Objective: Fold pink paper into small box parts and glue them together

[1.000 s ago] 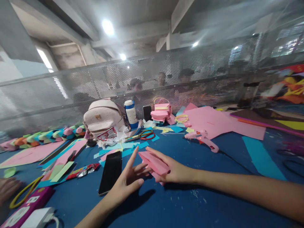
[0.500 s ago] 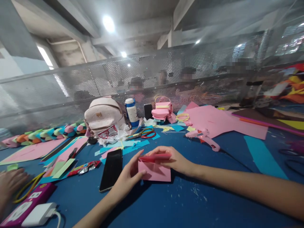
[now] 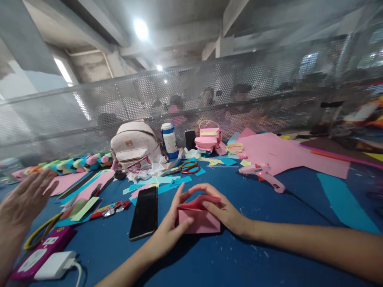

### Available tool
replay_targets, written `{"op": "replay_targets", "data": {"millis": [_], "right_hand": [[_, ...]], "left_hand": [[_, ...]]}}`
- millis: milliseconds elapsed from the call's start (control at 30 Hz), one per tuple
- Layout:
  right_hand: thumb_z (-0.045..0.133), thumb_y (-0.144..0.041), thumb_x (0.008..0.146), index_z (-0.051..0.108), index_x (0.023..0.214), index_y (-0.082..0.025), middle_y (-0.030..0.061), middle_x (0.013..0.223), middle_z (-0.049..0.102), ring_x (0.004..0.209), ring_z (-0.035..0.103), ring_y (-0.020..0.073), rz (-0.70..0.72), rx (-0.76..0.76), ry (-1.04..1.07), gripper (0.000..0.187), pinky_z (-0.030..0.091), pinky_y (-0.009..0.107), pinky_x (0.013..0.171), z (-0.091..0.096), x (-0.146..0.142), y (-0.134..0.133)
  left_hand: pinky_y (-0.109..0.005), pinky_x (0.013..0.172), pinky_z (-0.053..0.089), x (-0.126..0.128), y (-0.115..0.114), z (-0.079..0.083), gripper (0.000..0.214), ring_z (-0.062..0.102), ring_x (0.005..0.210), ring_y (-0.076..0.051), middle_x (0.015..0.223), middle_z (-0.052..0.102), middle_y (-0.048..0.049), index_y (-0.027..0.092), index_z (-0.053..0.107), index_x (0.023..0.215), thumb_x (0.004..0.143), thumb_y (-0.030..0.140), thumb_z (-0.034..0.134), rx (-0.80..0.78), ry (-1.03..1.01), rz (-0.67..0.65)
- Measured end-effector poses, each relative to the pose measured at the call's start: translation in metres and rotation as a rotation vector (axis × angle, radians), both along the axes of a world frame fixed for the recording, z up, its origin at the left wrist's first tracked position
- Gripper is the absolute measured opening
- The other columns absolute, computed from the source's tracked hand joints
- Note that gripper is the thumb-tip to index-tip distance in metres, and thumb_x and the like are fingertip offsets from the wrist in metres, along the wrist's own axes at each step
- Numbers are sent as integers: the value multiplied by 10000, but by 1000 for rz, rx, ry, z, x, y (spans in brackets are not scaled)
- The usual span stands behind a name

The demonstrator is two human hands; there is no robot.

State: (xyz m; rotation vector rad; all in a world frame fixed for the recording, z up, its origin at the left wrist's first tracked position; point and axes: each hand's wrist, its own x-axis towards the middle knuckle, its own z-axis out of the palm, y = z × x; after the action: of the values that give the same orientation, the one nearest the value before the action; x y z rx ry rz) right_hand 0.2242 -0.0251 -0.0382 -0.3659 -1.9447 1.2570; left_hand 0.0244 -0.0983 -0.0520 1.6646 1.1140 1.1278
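Both hands are on a small folded pink paper piece (image 3: 203, 222), shaped like a pocket with its upper edge gaping. My left hand (image 3: 176, 223) grips its left side, thumb on the front face and fingers behind. On the right, my right hand (image 3: 229, 213) bends the upper flap, with the thumb on top and the other fingers curled around the back. A black phone (image 3: 144, 213) lies just left of my left hand. Beyond the hands are blue and pink paper strips (image 3: 167, 181) and red-handled scissors (image 3: 188, 167).
A pink glue gun (image 3: 265, 175) with a cord lies at the right, before a large pink sheet (image 3: 269, 153). A backpack (image 3: 136, 145), bottle (image 3: 169, 139) and pink paper bag (image 3: 208, 139) stand behind. Another person's hand (image 3: 22, 207) hovers left above a purple power strip (image 3: 44, 251).
My right thumb has come down onto the front of the pink paper, and its top edge now gapes more. The other person's hand at the left has risen with fingers extended.
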Motion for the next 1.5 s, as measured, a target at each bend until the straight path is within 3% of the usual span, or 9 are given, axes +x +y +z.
{"op": "replay_targets", "data": {"millis": [133, 267, 433, 600, 733, 867, 1267, 1367, 1500], "right_hand": [[626, -559, 857, 585, 1185, -210, 96, 1185, 574, 1100, 547, 241, 48, 161, -97, 481, 453, 364, 928, -3, 4, 8], [570, -610, 870, 647, 1030, -185, 86, 1026, 616, 945, 588, 222, 10, 258, -90, 460, 455, 355, 869, -6, 4, 11], [572, -582, 873, 659, 974, -184, 79, 1004, 642, 941, 602, 232, -47, 178, -56, 419, 453, 358, 865, -4, 4, 11], [654, -436, 849, 596, 1105, -223, 60, 1127, 621, 1034, 597, 229, -64, -162, 16, 337, 484, 351, 874, -5, 2, 17], [671, -348, 821, 614, 1155, -239, 67, 1242, 610, 1189, 546, 253, -19, -306, 96, 356, 407, 420, 1033, -13, 1, 18], [667, -395, 831, 592, 1229, -237, 92, 1280, 607, 1179, 560, 277, 52, -424, 96, 435, 425, 451, 1013, -16, 0, 11], [583, -407, 842, 556, 1285, -205, 97, 1333, 547, 1204, 502, 274, 102, -277, 12, 487, 373, 432, 1041, -5, 3, 1], [648, -371, 766, 572, 1268, -183, 100, 1290, 587, 1193, 525, 274, 147, -242, 33, 542, 383, 420, 1044, -2, 4, 4], [693, -346, 744, 674, 1100, -136, 116, 1125, 683, 1069, 619, 282, 1, -243, 33, 414, 467, 409, 943, -1, 0, 11]], "left_hand": [[-411, 997, 488, -9, 7, 3, 377, 641, 1125, -269, 1205, 696, -97, 200, 646, 1237, 885, 307, 566, 17, 4, 92], [-393, 980, 499, -9, 9, 4, 281, 663, 1083, -271, 1116, 737, -75, 201, 748, 1060, 821, 257, 612, 42, 20, 140], [-401, 980, 493, -6, 7, 7, 437, 646, 1107, -278, 1207, 697, -83, 218, 686, 1186, 755, 277, 729, -37, -82, 117], [-433, 1013, 456, -12, 9, 10, 551, 570, 1216, -326, 1329, 614, -118, 200, 626, 1273, 785, 438, 725, -182, -279, -135], [-430, 1015, 444, -12, 11, 7, 645, 540, 1251, -342, 1332, 611, -125, 209, 626, 1264, 678, 375, 838, -216, -356, -220], [-436, 1019, 438, -8, 11, 7, 697, 462, 1324, -355, 1426, 522, -129, 232, 580, 1314, 678, 345, 844, -227, -381, -252], [-435, 1074, 370, -2, 5, 10, 885, 426, 1353, -345, 1518, 398, -117, 321, 381, 1462, 701, 342, 833, -288, -485, -426], [-454, 1092, 345, -3, 5, 9, 838, 428, 1351, -351, 1495, 435, -127, 288, 391, 1462, 736, 408, 793, -304, -477, -394], [-459, 1056, 392, -4, 7, 8, 648, 503, 1288, -345, 1443, 505, -121, 261, 499, 1397, 806, 415, 719, -306, -442, -277]]}}
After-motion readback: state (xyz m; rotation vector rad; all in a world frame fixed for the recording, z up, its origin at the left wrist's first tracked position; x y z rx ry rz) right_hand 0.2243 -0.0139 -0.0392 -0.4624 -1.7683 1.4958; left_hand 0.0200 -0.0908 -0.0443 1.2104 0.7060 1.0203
